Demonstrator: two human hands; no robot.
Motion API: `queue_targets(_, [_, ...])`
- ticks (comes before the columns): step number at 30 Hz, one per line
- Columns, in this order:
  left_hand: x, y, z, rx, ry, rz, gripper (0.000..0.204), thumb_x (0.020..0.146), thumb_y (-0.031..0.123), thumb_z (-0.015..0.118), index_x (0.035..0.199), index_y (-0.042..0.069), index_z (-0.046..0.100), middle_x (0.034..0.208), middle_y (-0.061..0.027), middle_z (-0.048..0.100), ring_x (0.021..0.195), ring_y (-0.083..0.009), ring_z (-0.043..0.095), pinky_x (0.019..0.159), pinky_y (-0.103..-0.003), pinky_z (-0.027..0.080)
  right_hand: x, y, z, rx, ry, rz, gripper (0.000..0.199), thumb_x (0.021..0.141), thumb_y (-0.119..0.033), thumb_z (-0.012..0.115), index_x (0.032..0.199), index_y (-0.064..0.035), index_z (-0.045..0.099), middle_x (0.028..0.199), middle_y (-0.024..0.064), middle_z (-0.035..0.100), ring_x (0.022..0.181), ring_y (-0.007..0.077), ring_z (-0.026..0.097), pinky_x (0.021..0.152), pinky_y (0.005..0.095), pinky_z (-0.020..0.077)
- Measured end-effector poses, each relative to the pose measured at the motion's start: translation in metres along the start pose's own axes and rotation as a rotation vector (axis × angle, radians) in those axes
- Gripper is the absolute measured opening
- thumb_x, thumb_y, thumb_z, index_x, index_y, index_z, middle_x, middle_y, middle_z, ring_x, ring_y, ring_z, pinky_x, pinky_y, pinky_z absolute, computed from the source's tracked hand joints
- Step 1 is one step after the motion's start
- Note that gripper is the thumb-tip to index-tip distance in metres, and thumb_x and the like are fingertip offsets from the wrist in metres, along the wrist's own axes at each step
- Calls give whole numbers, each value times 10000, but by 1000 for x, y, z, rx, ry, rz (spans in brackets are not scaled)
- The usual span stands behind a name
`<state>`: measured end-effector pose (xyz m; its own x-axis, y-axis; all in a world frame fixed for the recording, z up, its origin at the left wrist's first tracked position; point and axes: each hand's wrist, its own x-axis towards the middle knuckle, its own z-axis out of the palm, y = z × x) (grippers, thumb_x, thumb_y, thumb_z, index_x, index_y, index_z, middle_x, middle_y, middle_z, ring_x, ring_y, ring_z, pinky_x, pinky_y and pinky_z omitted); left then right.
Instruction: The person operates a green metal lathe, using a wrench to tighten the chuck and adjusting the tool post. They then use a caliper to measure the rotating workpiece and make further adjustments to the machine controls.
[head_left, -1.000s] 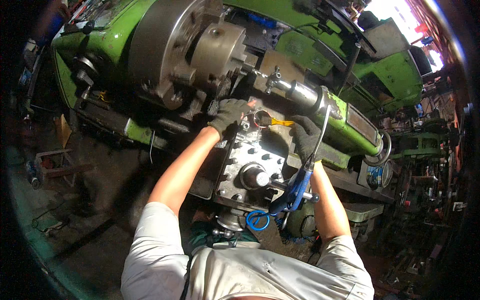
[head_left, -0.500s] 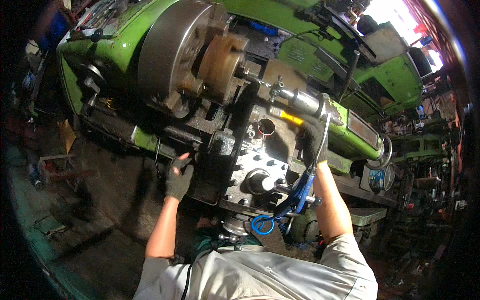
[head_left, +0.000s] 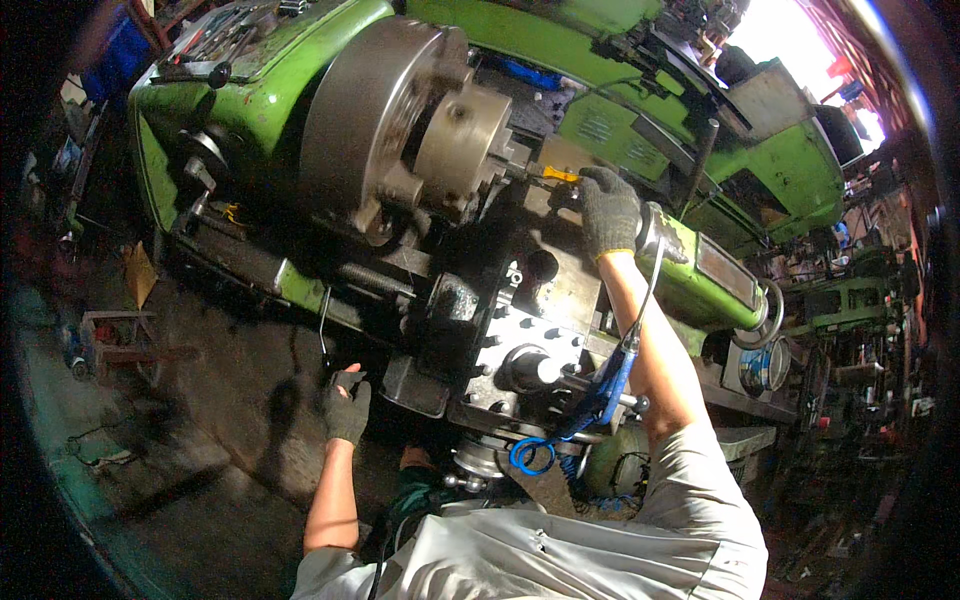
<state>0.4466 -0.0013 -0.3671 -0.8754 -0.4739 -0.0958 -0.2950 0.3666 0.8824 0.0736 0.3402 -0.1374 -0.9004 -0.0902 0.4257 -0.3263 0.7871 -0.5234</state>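
In the head view, my gloved right hand (head_left: 609, 205) is closed round a small brush with a yellow handle (head_left: 560, 174). The brush points left, toward the lathe chuck (head_left: 462, 150) and the drill bit (head_left: 514, 168) in front of it; its bristles are hard to make out. The tailstock (head_left: 690, 240) lies beside my right wrist. My left hand (head_left: 348, 408), in a fingerless glove, hangs low at the front of the machine, fingers partly spread and holding nothing. Just above it hangs a thin bent lever (head_left: 323, 322), apart from the fingertips.
The bolted tool post (head_left: 525, 365) stands between my arms with its handle. A blue air gun (head_left: 606, 385) with a coiled blue hose (head_left: 532, 456) hangs beside it. At far left is a low stand (head_left: 118, 335). Tools lie on the green headstock (head_left: 262, 105).
My right hand has moved up and left with the brush, from over the carriage to the drill bit. My left hand has dropped slightly. The chuck, blurred before, looks sharper.
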Motion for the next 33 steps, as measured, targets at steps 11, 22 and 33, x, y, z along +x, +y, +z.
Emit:
queue_targets(11, [12, 8, 1, 53, -65, 0, 275, 895, 80, 695, 1166, 35, 686, 1195, -146, 686, 1090, -310, 665, 948, -399, 522, -26, -21, -10, 53, -19, 62, 306, 919, -184, 659, 1195, -73, 734, 1112, 146, 759, 1043, 313, 728, 921, 392, 554])
queue_targets(22, [45, 56, 27, 153, -164, 145, 291, 875, 89, 694, 1164, 51, 695, 1120, -149, 705, 1083, -349, 654, 925, -447, 518, -56, -16, -3, -228, -12, -312, 387, 854, -82, 694, 1238, -135, 683, 1065, 152, 728, 967, 360, 693, 834, 469, 547])
queue_targets(33, [98, 102, 78, 124, -247, 385, 368, 878, 13, 681, 1239, 74, 653, 1149, -164, 698, 1106, -377, 637, 971, -472, 494, -34, -3, -10, -164, -2, -292, 383, 840, -134, 717, 1223, -130, 701, 1042, 146, 708, 963, 348, 674, 841, 439, 535])
